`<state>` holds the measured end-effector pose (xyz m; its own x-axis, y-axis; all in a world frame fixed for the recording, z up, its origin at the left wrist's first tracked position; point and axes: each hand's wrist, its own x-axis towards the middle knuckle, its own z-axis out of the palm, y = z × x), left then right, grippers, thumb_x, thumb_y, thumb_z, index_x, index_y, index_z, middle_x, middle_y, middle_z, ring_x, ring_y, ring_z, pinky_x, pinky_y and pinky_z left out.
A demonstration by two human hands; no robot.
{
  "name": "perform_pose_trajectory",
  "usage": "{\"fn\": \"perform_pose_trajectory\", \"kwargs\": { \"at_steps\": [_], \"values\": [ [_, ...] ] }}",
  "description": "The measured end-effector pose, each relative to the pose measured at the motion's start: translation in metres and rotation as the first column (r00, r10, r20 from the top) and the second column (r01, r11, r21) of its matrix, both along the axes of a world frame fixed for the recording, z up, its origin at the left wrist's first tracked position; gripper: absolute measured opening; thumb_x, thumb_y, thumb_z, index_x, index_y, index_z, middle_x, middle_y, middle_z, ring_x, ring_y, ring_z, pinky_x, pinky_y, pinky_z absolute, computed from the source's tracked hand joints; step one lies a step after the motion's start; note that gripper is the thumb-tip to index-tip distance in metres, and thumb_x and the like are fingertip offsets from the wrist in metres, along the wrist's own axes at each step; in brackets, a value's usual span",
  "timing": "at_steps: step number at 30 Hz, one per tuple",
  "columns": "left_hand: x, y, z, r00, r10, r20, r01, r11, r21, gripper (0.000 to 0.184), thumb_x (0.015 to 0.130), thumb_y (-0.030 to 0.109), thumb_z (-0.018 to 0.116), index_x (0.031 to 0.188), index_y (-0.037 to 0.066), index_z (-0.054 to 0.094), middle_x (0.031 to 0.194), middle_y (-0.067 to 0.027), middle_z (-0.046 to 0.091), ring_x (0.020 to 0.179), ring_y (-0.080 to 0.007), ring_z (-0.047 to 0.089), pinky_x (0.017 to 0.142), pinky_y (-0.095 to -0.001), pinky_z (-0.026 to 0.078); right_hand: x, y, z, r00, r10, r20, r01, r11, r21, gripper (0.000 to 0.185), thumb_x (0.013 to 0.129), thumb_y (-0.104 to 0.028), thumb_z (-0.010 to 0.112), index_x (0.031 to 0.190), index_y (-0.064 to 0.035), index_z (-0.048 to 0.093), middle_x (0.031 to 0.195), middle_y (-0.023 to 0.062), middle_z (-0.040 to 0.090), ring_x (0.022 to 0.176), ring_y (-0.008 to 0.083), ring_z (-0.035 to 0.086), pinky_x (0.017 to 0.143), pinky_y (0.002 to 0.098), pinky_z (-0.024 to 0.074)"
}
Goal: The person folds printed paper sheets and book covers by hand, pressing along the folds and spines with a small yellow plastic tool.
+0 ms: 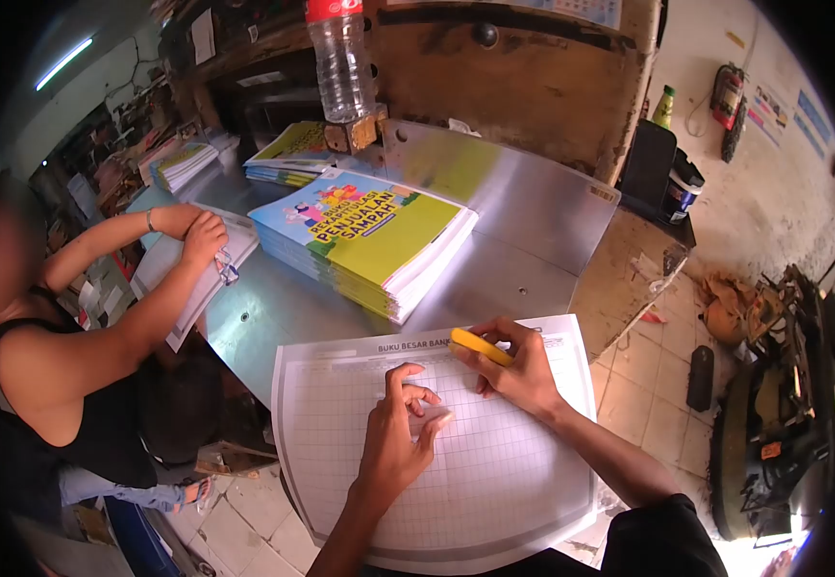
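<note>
A large printed sheet (513, 481) with a table grid and the heading "BUKU BESAR BANK" lies before me, possibly the top one of a stack. Over its middle, my left hand (401, 423) is open, its fingers curved and apart. Near the heading, my right hand (520, 370) is closed on a slim yellow tool (481, 346); its blade or tip, if any, cannot be made out. Just beyond the sheet stands a stack of booklets (364, 226) with blue and lime-green covers titled "BUKU REKAPITULASI PENJUALAN SAMPAH".
At left, a co-worker (90, 356) bends over other printed sheets (162, 264). Smaller booklet stacks (287, 149) lie farther back on the metal tabletop (523, 250). A plastic bottle (343, 72) stands on a wooden block (352, 133). Dark machinery (773, 433) occupies the right side.
</note>
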<state>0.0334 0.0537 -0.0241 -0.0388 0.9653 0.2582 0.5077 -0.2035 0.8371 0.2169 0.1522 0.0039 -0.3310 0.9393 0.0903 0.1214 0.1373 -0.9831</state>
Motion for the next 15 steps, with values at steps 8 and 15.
{"fn": "perform_pose_trajectory", "kwargs": {
  "at_steps": [8,15],
  "values": [
    [-0.002,0.013,0.006,0.990,-0.079,-0.117,0.079,0.997,-0.006,0.055,0.090,-0.009,0.065,0.136,0.004,0.039,0.090,-0.0147,0.070,0.082,-0.0289,0.071,0.075,-0.0389,0.055,0.001,0.000,-0.001,0.999,-0.010,-0.034,0.010,1.000,0.009,0.031,0.091,-0.014,0.078,0.109,0.0081,0.066,0.086,0.0138,0.072,0.055,0.0129,0.067,0.047,0.0269,0.0535],
    [0.002,0.012,0.012,0.894,-0.099,-0.438,0.176,0.975,0.139,0.048,0.087,-0.018,0.056,0.128,0.001,0.042,0.092,-0.0192,0.064,0.088,-0.0350,0.069,0.078,-0.0443,0.054,0.004,0.000,-0.001,1.000,-0.009,0.002,0.009,1.000,0.026,0.034,0.091,-0.020,0.079,0.109,0.0065,0.066,0.086,0.0154,0.072,0.053,0.0142,0.066,0.049,0.0287,0.0533]
  ]
}}
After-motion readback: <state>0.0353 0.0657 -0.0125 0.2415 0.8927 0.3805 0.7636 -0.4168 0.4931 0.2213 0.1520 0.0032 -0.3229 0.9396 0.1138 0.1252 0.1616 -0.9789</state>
